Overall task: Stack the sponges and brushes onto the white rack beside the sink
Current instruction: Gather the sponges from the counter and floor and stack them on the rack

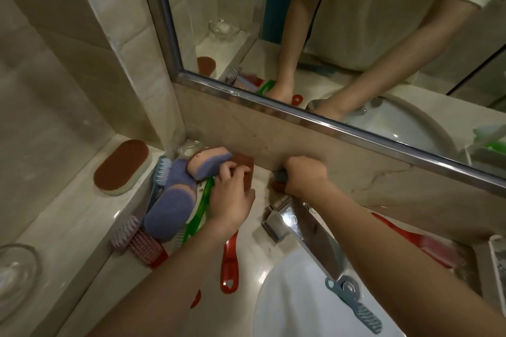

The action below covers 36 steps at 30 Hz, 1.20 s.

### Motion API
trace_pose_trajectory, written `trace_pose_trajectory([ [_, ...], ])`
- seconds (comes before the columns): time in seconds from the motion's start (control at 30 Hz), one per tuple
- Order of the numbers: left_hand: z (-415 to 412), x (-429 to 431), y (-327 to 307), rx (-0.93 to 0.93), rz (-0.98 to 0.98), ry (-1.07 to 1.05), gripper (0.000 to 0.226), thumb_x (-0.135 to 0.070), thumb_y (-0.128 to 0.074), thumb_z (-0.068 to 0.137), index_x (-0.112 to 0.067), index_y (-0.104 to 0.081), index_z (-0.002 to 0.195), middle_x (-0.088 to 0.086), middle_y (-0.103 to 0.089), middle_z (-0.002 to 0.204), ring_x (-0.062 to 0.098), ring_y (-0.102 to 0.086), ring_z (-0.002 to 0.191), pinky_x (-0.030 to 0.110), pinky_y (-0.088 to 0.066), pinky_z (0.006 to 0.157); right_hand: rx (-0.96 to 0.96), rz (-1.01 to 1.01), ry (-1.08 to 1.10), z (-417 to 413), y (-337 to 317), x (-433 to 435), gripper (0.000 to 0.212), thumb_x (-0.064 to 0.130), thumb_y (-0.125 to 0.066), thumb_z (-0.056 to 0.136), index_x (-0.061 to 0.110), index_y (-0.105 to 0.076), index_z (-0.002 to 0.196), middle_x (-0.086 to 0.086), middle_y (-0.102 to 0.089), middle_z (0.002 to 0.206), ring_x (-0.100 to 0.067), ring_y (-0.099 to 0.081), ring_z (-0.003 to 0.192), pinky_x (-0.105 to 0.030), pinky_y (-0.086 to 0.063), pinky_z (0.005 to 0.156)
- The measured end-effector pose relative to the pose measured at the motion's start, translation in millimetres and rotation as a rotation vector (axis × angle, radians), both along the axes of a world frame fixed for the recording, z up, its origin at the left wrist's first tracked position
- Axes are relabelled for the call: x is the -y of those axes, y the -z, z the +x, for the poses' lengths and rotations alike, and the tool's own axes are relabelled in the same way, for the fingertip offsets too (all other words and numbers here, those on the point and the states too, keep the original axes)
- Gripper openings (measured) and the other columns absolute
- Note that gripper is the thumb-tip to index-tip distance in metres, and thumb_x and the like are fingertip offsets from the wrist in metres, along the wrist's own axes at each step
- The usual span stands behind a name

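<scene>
Sponges (169, 208) and brushes (147, 247) are lying piled left of the sink (287, 298). Left hand (232, 197) is pinching a brown sponge (245, 163), right hand (305, 175) is gripping a grey handle (280, 175) by the wall (273, 128).

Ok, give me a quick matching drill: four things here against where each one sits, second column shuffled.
1 oval brown-topped sponge
2 grey-blue brush
3 red brush handle
4 white rack

A over the sink basin
B far right edge of view
C on the raised ledge, left
D on the counter, left of the faucet

Pairs: 1-C, 2-A, 3-D, 4-B.
</scene>
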<state>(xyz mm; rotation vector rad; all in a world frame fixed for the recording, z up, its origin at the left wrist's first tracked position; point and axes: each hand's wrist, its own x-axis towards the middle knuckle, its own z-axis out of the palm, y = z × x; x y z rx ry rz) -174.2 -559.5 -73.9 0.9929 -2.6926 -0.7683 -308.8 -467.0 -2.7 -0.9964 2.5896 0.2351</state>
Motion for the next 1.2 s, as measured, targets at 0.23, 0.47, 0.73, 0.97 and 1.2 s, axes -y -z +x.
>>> trace_pose_trajectory([
  [0.23, 2.6, -3.1, -9.0, -0.137, 0.026, -0.028, 0.044, -0.028, -0.064, 0.084, -0.024, -0.052, 0.126, 0.002, -0.037, 0.135, 0.022, -0.048, 0.117, 0.029, -0.045, 0.092, 0.058, -0.125, 0.033, 1.3, -10.5, -12.5, 0.028, 0.024, -0.061, 0.085, 0.020, -0.062, 0.113, -0.005, -0.064, 0.110, -0.025, -0.060, 0.102, -0.032, -0.045, 0.072],
  [0.47, 18.0, -14.3, -55.3, -0.329, 0.102, -0.122, 0.040, -0.030, -0.052, 0.092, -0.020, -0.048, 0.131, 0.003, -0.038, 0.138, 0.022, -0.044, 0.121, 0.029, -0.038, 0.091, 0.007, -0.471, 0.011, 29.2, -46.7, -30.8, 0.039, 0.025, -0.056, 0.084, 0.020, -0.052, 0.123, -0.006, -0.060, 0.119, -0.028, -0.057, 0.108, -0.036, -0.049, 0.082],
  [0.73, 35.1, -54.5, -121.6, -0.603, 0.382, -0.116, 0.038, -0.025, -0.044, 0.099, -0.018, -0.045, 0.136, 0.004, -0.047, 0.137, 0.003, -0.038, 0.110, 0.010, -0.025, 0.083, 0.290, -1.068, 0.374, 75.7, -94.8, -72.3, 0.045, 0.024, -0.041, 0.101, 0.017, -0.040, 0.146, -0.008, -0.048, 0.143, -0.022, -0.046, 0.128, -0.029, -0.033, 0.104],
  [0.97, 31.3, -124.9, -171.7, -0.631, 0.767, 0.050, 0.033, -0.029, -0.034, 0.101, -0.023, -0.048, 0.131, 0.001, -0.061, 0.117, 0.009, -0.060, 0.099, 0.029, -0.051, 0.082, 0.605, -1.400, 0.840, 97.2, -131.3, -142.1, 0.022, 0.030, -0.039, 0.102, 0.021, -0.049, 0.119, 0.003, -0.056, 0.097, -0.021, -0.057, 0.099, -0.046, -0.049, 0.097],
  [1.2, 27.0, -201.0, -212.3, -0.644, 0.950, 0.182, 0.037, -0.022, -0.031, 0.099, -0.019, -0.053, 0.129, 0.005, -0.068, 0.113, 0.019, -0.066, 0.100, 0.037, -0.057, 0.082, 0.551, -1.399, 0.923, 99.8, -158.8, -224.8, 0.019, 0.036, -0.039, 0.102, 0.019, -0.046, 0.108, -0.008, -0.057, 0.110, -0.026, -0.056, 0.106, -0.044, -0.046, 0.099],
])
